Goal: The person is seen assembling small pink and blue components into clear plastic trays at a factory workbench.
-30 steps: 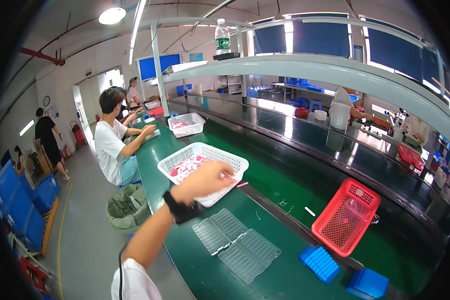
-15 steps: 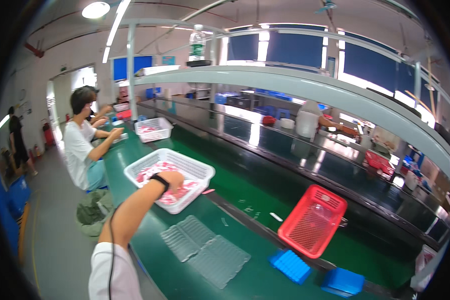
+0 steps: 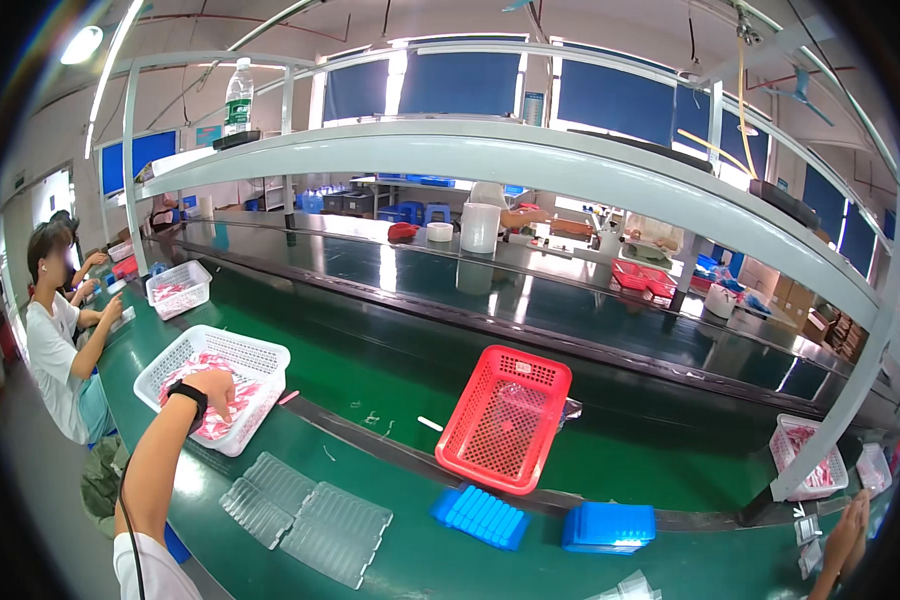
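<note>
My left hand (image 3: 210, 388), with a black band at its wrist, reaches down into a white perforated basket (image 3: 280, 358) at the left of the bench. Pink-and-white small pieces (image 3: 215, 428) fill the basket's bottom, and the hand is among them. Its fingertips point downward and are mostly hidden, so a grip cannot be made out. My right hand is out of view. Nearer on the green bench lie two clear ribbed plastic trays (image 3: 335, 535), side by side. Right of them sit a blue ribbed tray (image 3: 480, 517) and a blue stack of trays (image 3: 610, 527).
A red perforated basket (image 3: 505, 420) stands mid-bench. Another white basket (image 3: 180, 290) is farther left, near a seated co-worker (image 3: 55, 330). At the right edge, another person's hands (image 3: 846, 535) are beside small clear bags (image 3: 808, 540). A shelf beam (image 3: 490, 145) spans above.
The view has swung right, bringing the right-hand post, a white basket and another person's hands into sight. My left hand stays in the white basket.
</note>
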{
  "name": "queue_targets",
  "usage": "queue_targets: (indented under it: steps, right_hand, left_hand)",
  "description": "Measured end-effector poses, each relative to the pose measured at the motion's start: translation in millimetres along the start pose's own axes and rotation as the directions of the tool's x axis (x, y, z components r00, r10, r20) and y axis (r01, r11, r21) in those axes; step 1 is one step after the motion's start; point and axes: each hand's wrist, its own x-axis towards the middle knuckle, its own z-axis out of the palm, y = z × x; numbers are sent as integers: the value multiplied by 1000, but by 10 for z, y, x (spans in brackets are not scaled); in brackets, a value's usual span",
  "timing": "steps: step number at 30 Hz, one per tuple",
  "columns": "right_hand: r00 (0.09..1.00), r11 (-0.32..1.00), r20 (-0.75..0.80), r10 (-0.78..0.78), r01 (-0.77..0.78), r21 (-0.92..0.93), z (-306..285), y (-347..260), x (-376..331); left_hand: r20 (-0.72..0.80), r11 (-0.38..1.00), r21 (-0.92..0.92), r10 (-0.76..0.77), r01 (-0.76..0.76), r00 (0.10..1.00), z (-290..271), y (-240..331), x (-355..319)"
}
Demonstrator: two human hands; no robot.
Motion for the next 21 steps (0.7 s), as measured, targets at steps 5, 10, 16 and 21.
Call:
queue_targets:
  steps: [5, 10, 16, 21]
  right_hand:
    - [1000, 1000, -4, -6, 6, 10, 0, 4, -19]
    - [1000, 1000, 9, 1, -2, 25, -5, -4, 3]
    - [1000, 1000, 17, -2, 1, 20, -7, 11, 20]
    - [1000, 1000, 11, -4, 4, 10, -12, 7, 13]
  left_hand:
    - [-126, 998, -9, 66, -67, 990, 19, 42, -16]
    - [-159, 997, 75, 46, -35, 986, 29, 42, -40]
    - [-256, 1000, 4, -20, 21, 966, 9, 10, -102]
    - [-382, 997, -58, 30, -56, 924, -114, 173, -179]
